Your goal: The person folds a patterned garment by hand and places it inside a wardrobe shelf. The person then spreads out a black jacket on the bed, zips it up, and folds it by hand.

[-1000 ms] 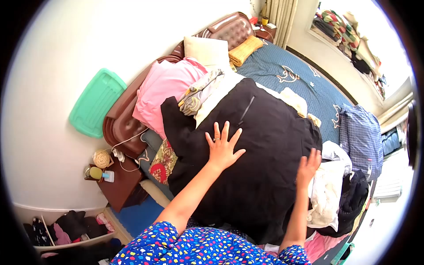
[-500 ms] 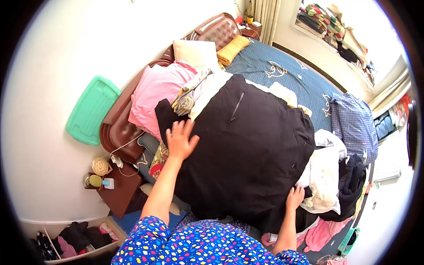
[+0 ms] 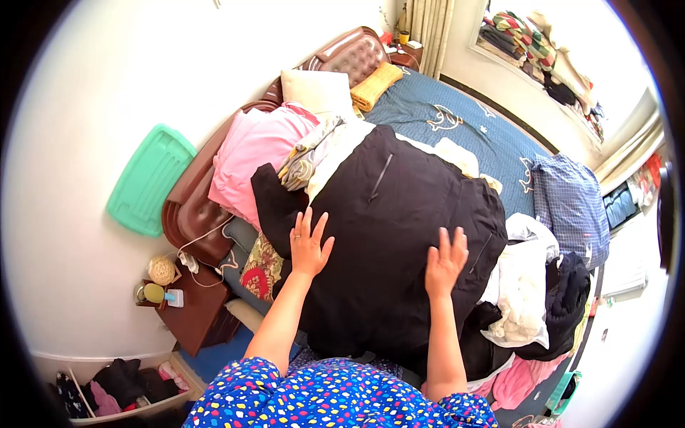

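Note:
A large black jacket [image 3: 378, 250] with zipped pockets lies spread over a heap of clothes on the bed, close in front of me. My left hand [image 3: 310, 245] is over the jacket's left part, fingers spread, with a ring on one finger. On the jacket's right side, near a slanted zip, is my right hand [image 3: 447, 262], its fingers stretched out. Neither hand grips the cloth; whether the palms touch it I cannot tell. One black sleeve [image 3: 271, 196] points out to the left, beside a grey-and-yellow patterned cloth [image 3: 307, 153].
Pink bedding [image 3: 250, 153] and a cream pillow [image 3: 317, 89] lie by the brown headboard [image 3: 196, 207]. White clothes [image 3: 519, 285] and a blue checked pile [image 3: 571, 203] are on the right. A nightstand [image 3: 196, 303] and a clothes-filled drawer [image 3: 182, 371] stand at left.
My right hand has moved from the jacket's lower right edge up and inward onto its right side. My left hand has shifted slightly right and down. The jacket stays spread.

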The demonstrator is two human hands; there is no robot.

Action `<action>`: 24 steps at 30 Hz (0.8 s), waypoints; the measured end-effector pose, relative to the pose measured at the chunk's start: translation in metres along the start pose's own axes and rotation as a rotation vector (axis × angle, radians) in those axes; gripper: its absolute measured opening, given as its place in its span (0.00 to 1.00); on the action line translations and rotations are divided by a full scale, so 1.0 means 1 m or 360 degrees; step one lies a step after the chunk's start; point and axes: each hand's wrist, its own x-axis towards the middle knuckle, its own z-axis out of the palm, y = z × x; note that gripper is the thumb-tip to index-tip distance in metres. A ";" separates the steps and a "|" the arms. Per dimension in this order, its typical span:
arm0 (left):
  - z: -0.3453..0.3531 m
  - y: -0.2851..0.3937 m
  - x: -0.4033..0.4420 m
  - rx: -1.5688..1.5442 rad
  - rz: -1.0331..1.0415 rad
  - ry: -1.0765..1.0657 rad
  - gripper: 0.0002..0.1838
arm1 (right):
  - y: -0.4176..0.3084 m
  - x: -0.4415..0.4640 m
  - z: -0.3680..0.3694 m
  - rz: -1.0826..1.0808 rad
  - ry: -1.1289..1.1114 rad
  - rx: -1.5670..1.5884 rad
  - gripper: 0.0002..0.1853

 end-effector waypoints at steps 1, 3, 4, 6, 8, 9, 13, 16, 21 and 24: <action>0.004 -0.004 0.001 0.0005 -0.0011 0.0004 0.32 | 0.007 -0.002 0.024 -0.0030 -0.0166 -0.0170 0.27; 0.007 -0.014 0.004 -0.0240 -0.0047 0.0033 0.33 | 0.016 -0.010 0.050 -0.0041 -0.0182 -0.0201 0.28; 0.007 -0.022 0.004 -0.0382 -0.0118 0.0007 0.32 | 0.017 -0.007 0.051 -0.0061 -0.0194 -0.0286 0.29; 0.009 -0.036 -0.004 -0.0252 -0.0266 -0.0033 0.32 | 0.026 -0.008 0.046 -0.0107 -0.0193 -0.0262 0.30; 0.020 -0.057 -0.017 -0.0116 -0.0520 -0.0101 0.31 | 0.031 -0.007 0.034 -0.0152 -0.0191 -0.0302 0.30; 0.029 -0.067 -0.025 -0.0073 -0.0640 -0.0076 0.28 | 0.035 -0.012 0.024 -0.0166 -0.0176 -0.0345 0.29; 0.038 -0.081 -0.060 0.0103 -0.1031 0.0124 0.34 | 0.146 -0.044 0.023 -0.0446 -0.0295 -0.0858 0.27; -0.008 -0.034 -0.062 -0.0006 -0.0854 0.0280 0.40 | 0.181 -0.068 0.001 0.0162 -0.0314 -0.0685 0.29; -0.063 0.057 -0.034 -0.0331 -0.0092 0.0138 0.45 | 0.217 -0.076 0.003 0.0269 0.0070 -0.0737 0.32; -0.069 0.121 -0.028 -0.0409 0.0358 -0.0018 0.46 | 0.098 -0.050 -0.013 -0.0121 0.0120 -0.0189 0.29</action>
